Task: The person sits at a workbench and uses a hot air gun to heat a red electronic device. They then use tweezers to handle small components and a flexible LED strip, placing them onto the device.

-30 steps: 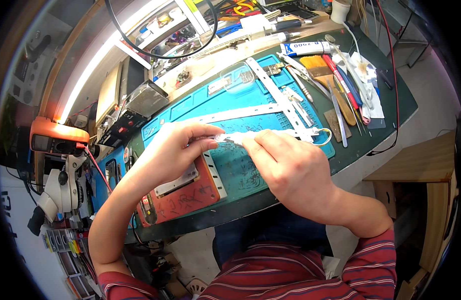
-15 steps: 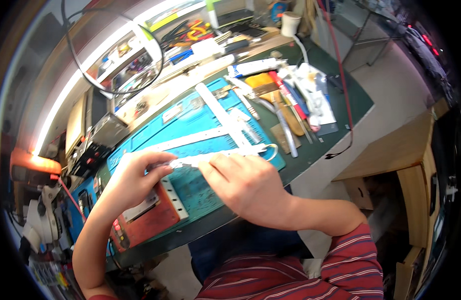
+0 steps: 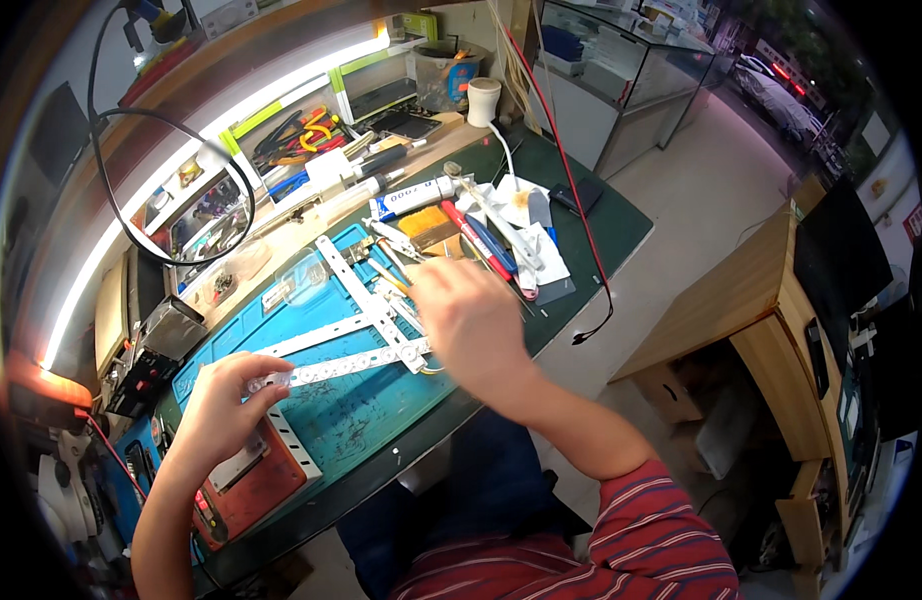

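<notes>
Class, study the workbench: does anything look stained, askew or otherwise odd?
Two things stand out. The blue mat has dark marks scattered over its near part, so it looks dirty or worn. The white paper toward the bench's right has a brownish stain.

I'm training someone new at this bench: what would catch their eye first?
Probably the blue mat in the middle of the bench, with white strips lying across it and a clear-looking strip pinched at its left end by the left hand. Next, the glowing light across the upper left, and the red board at the bench's near edge.
</notes>
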### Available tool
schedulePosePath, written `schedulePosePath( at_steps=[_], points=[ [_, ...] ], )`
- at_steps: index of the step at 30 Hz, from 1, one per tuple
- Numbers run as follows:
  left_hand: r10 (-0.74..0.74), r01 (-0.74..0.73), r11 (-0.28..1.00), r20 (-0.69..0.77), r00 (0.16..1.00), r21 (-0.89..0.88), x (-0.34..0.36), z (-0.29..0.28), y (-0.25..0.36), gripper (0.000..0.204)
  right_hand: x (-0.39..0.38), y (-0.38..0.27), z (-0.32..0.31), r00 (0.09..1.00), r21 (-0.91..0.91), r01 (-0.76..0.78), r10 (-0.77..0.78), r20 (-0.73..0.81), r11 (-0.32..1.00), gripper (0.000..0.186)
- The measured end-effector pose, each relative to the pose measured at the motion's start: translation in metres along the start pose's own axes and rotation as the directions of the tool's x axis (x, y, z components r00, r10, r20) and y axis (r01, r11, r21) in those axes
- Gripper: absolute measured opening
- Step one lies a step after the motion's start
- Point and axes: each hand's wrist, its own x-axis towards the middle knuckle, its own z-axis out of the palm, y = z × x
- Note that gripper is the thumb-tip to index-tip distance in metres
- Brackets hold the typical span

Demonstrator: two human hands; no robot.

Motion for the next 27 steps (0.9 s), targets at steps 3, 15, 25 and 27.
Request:
schedulePosePath(
  at_steps=[3,15,25,27],
  points=[
    [0.003,-0.003,1.0,0.003,1.0,-0.015,-0.001,0.003,-0.004,0.024,0.002,0.047,-0.008,0.993,-0.183,-0.115,0.121,0.02,0.976,0.018],
    [0.051,-0.051,0.999,0.019,0.999,0.006,0.002,0.008,-0.01,0.021,0.027,0.103,-0.019,0.952,-0.054,-0.242,0.247,0.18,0.969,0.02],
    [-0.006,0.007,1.0,0.022,1.0,-0.022,0.0,0.007,-0.005,0.022,0.032,0.107,-0.036,0.917,-0.041,-0.232,0.232,0.324,0.972,0.029],
    [-0.042,0.043,0.999,0.033,0.999,-0.03,0.0,0.007,-0.004,0.022,0.03,0.109,-0.037,0.935,-0.064,-0.213,0.223,0.276,0.975,0.027]
  ],
)
